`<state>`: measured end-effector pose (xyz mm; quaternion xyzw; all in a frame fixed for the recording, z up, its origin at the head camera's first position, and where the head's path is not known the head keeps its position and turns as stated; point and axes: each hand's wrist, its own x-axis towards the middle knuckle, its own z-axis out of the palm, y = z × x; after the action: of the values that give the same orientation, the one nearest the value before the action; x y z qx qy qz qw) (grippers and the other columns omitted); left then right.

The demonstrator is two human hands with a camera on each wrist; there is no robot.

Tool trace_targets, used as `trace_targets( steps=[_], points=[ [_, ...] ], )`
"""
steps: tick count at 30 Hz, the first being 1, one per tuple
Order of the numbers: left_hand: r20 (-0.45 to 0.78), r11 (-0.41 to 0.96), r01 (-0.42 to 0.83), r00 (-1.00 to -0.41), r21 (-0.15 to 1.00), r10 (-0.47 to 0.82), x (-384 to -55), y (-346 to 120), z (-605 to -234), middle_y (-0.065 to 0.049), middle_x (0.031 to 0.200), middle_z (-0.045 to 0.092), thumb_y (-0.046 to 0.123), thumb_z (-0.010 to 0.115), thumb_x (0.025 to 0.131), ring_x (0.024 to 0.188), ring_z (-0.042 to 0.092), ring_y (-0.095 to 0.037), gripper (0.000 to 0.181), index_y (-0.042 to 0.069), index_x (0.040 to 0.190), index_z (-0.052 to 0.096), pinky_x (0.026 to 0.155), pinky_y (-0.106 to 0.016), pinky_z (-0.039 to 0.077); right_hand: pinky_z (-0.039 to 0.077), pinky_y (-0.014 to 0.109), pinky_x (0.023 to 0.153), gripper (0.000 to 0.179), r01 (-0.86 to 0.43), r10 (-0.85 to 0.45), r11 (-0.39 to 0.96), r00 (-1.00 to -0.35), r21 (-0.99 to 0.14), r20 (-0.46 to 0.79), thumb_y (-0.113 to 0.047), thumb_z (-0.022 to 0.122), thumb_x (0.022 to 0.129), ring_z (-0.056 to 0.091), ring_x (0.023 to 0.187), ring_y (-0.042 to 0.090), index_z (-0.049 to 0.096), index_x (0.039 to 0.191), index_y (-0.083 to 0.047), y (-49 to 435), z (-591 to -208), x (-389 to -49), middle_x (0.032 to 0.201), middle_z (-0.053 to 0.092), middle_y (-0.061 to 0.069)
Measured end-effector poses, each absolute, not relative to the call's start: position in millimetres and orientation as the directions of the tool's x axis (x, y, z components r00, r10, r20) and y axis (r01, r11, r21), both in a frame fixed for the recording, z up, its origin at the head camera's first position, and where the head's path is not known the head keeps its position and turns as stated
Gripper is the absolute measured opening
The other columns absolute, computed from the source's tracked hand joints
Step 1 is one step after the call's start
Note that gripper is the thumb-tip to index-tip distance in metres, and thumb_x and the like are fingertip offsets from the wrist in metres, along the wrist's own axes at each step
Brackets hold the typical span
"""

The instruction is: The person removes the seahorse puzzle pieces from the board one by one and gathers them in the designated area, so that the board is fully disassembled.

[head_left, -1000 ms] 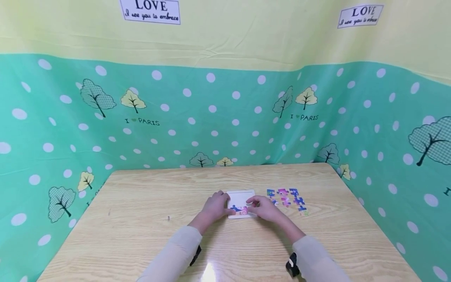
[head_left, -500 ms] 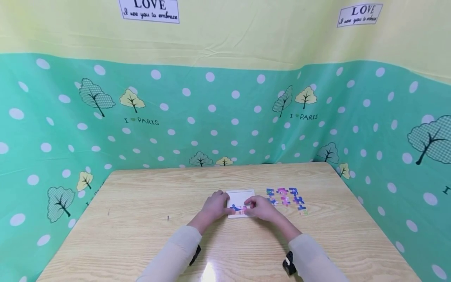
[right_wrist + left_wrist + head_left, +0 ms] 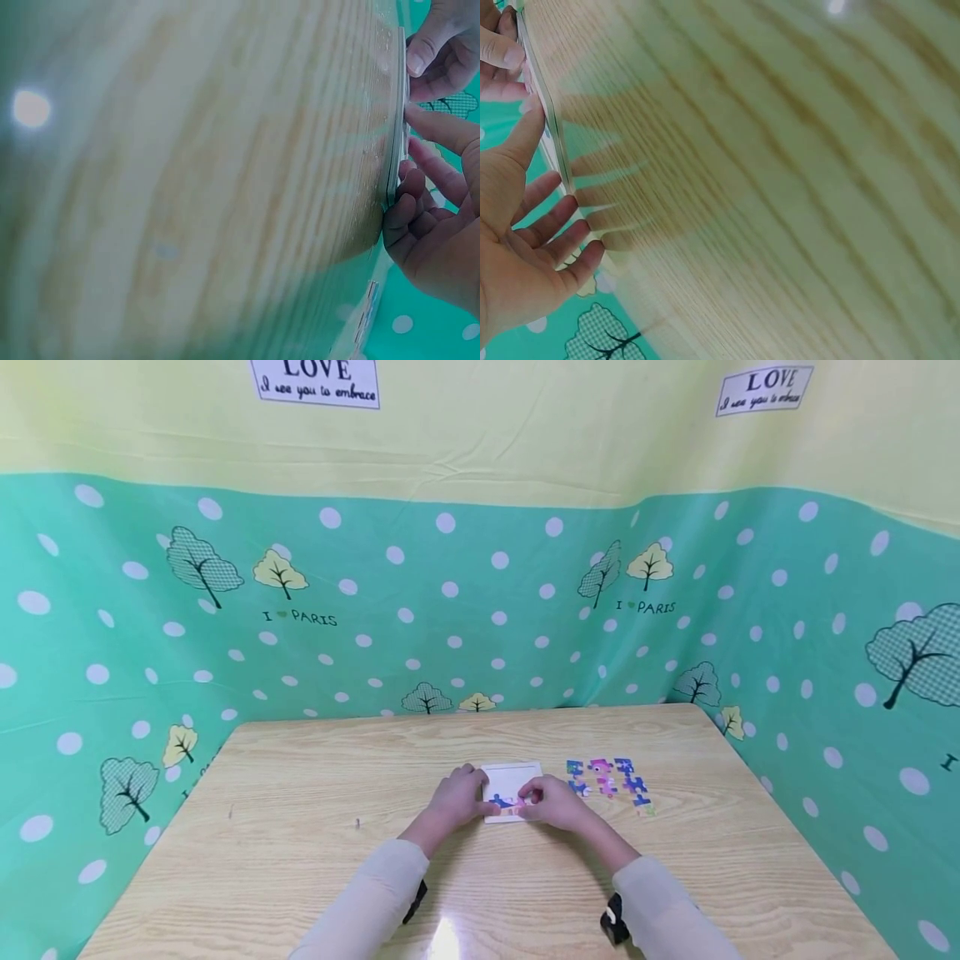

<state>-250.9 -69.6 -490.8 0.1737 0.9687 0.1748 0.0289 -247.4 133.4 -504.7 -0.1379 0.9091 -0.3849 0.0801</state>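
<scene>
A small white puzzle board [image 3: 512, 776] lies on the table, with joined blue and pink puzzle pieces [image 3: 501, 802] along its near edge. My left hand [image 3: 456, 798] braces the board's left side, thumb over the near corner. In the left wrist view, that hand's fingers spread fairly straight beside the edge. My right hand [image 3: 558, 803] has thumb and forefinger around a pink puzzle piece [image 3: 521, 803] at the near right of the row, partly hidden by the fingertips. The right wrist view shows the other right fingers curled at the board's rim.
Several loose puzzle pieces [image 3: 606, 786], pink and blue, lie right of the board beyond my right hand. The wooden table [image 3: 315, 777] meets a green dotted curtain [image 3: 450, 610] at its back and sides. A tiny dark mark [image 3: 357, 823] shows left of the left hand.
My right hand has shifted slightly left along the board, its fingertips now covering more of the pink piece. The left hand stays at the board's left side.
</scene>
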Motion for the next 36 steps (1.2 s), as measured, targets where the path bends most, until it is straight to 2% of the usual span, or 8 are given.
trace_targets(
  steps=[12, 29, 36],
  points=[
    [0.01, 0.877, 0.332, -0.936, 0.346, 0.351, -251.8, -70.3, -493.2, -0.01, 0.107, 0.058, 0.044, 0.074, 0.074, 0.098, 0.055, -0.025, 0.055, 0.006, 0.112, 0.06, 0.088, -0.044, 0.048, 0.041, 0.023, 0.061, 0.026, -0.155, -0.31, 0.627, -0.949, -0.763, -0.062, -0.013, 0.076, 0.076, 0.047, 0.071, 0.014, 0.065, 0.099, -0.007, 131.9, -501.3, -243.1, 0.08, 0.054, 0.002],
    [-0.003, 0.875, 0.316, -0.94, 0.367, 0.341, -252.4, -70.1, -493.6, -0.011, 0.111, 0.058, 0.043, 0.075, 0.075, 0.103, 0.054, -0.027, 0.056, 0.005, 0.113, 0.06, 0.091, -0.046, 0.047, 0.04, 0.021, 0.057, 0.025, -0.124, -0.281, 0.613, -0.957, -0.78, -0.069, -0.009, 0.075, 0.075, 0.046, 0.068, 0.014, 0.064, 0.097, -0.004, 128.6, -500.2, -242.0, 0.078, 0.053, 0.003],
    [0.004, 0.875, 0.323, -0.938, 0.361, 0.345, -252.4, -69.8, -491.7, -0.009, 0.105, 0.058, 0.043, 0.074, 0.075, 0.094, 0.053, -0.023, 0.054, 0.006, 0.112, 0.061, 0.087, -0.043, 0.048, 0.041, 0.022, 0.058, 0.025, -0.148, -0.285, 0.623, -0.957, -0.768, -0.047, -0.007, 0.074, 0.075, 0.046, 0.068, 0.014, 0.064, 0.097, -0.005, 128.1, -500.8, -244.0, 0.077, 0.053, 0.003]
  ],
)
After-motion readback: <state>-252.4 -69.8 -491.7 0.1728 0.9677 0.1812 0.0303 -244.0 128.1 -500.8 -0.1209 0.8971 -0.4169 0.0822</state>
